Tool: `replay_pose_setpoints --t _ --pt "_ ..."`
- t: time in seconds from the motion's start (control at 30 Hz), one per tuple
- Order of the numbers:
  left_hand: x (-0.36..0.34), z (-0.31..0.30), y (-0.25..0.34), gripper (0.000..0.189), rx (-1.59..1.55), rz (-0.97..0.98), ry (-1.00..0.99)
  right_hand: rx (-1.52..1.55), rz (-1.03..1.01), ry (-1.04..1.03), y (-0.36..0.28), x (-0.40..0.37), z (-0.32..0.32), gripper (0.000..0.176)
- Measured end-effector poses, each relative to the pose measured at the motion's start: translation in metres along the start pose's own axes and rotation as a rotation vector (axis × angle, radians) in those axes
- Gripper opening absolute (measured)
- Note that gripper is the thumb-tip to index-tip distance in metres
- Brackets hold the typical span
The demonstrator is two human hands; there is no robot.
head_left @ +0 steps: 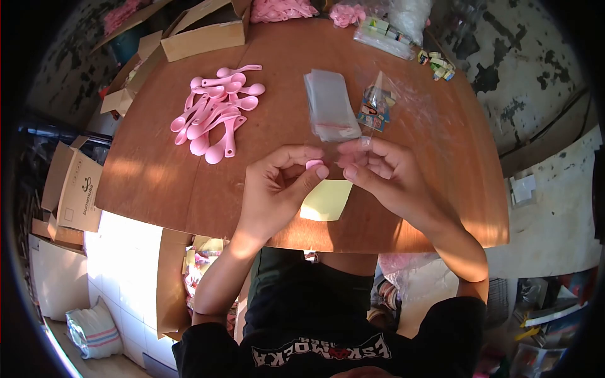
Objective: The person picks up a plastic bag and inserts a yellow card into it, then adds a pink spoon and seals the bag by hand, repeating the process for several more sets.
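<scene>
Near the table's front edge, my left hand [274, 183] has its thumb and fingers closed on a small pink thing [314, 164], mostly hidden. Just right of it, my right hand [391, 173] has bent fingers around something too faint to make out; a shiny clear bit shows at its index finger. A yellow paper [326, 200] lies just below both hands. Beyond them is a stack of clear plastic bags [331, 104], with a printed packet [375, 110] to its right. A pile of pink spoons [217, 113] lies at the left.
An open cardboard box [208, 34] stands at the table's back left. Pink items in plastic [283, 9] and a clear tray [384, 41] are at the back. Small rolled pieces [437, 65] lie at the back right. Another carton [72, 186] is left of the table.
</scene>
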State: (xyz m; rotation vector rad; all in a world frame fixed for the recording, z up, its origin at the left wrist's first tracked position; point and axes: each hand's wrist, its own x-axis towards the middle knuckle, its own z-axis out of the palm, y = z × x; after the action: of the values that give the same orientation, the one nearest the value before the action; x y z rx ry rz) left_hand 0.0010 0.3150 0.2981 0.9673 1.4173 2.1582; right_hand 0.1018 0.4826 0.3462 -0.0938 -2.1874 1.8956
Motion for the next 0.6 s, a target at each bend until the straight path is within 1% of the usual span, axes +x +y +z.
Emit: replay_pose_setpoints --t 0.07,0.27,0.3,0.37,0.43,0.5,0.57,0.6 --pt "0.001 -0.002 -0.002 0.024 0.007 -0.016 0.004 0.033 0.035 0.012 0.004 -0.001 -0.001 0.025" --pt "0.004 -0.011 -0.01 0.023 -0.052 -0.033 -0.02 0.028 -0.054 0.012 0.019 0.001 -0.003 0.02" --pt "0.004 -0.012 -0.011 0.022 -0.059 -0.04 -0.028 0.029 -0.054 0.011 0.019 0.001 -0.002 0.02" --pt "0.005 -0.012 -0.011 0.022 -0.049 -0.033 -0.031 0.005 -0.055 0.074 0.019 0.0 -0.001 0.018" --pt "0.005 -0.012 -0.01 0.022 -0.041 -0.027 -0.033 -0.005 -0.069 0.06 0.025 0.0 -0.005 0.019" --pt "0.005 -0.012 -0.007 0.022 -0.08 -0.076 -0.02 -0.014 -0.084 0.046 0.026 -0.001 -0.007 0.019" --pt "0.004 -0.016 -0.008 0.022 -0.11 -0.093 -0.038 0.107 -0.034 0.054 0.024 -0.001 -0.007 0.018" --pt "0.004 -0.018 -0.008 0.023 -0.14 -0.109 -0.056 0.108 -0.034 0.054 0.022 -0.002 -0.007 0.018"
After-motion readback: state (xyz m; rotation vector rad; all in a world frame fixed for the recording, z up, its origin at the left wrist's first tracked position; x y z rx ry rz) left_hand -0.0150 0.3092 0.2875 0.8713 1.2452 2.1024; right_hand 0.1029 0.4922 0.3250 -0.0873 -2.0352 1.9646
